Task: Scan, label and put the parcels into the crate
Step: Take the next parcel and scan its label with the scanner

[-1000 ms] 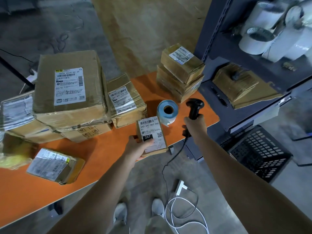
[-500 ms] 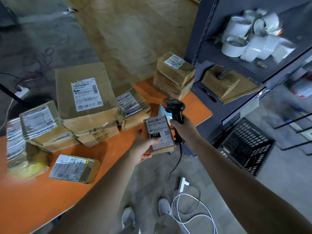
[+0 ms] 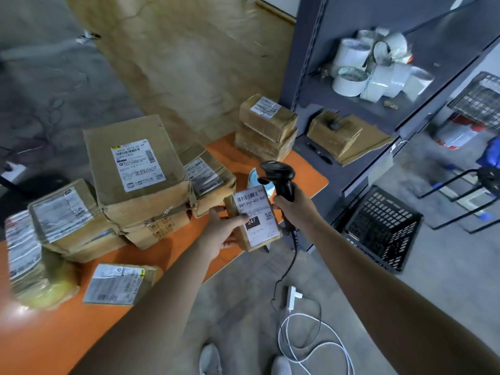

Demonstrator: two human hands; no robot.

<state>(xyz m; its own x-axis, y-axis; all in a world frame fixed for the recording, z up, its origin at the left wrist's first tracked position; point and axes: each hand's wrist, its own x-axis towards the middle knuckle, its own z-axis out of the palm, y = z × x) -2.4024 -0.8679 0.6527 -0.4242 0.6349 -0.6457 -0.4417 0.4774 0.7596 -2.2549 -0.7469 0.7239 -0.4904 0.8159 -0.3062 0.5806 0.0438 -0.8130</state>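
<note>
My left hand [image 3: 223, 230] grips a small brown parcel [image 3: 257, 219] by its left side, white label facing up, just past the front edge of the orange table [image 3: 167, 255]. My right hand [image 3: 293, 205] grips the handle of a black barcode scanner [image 3: 278, 175], whose head sits right above the parcel's top edge. A blue label roll [image 3: 255, 180] stands on the table behind the scanner, partly hidden. The black plastic crate [image 3: 378, 228] sits on the floor to the right, under the shelf.
Several taped cardboard parcels [image 3: 138, 169] are piled on the table's left and middle, with a stack [image 3: 266, 125] at the far right corner. A grey metal shelf [image 3: 351, 109] holds white tape rolls [image 3: 378, 71]. The scanner's cable and a white cord [image 3: 297, 320] lie on the floor.
My right hand brought the scanner left and nearer, from beside the label roll to just above the parcel. My left hand raised the parcel slightly. The camera view shifted right.
</note>
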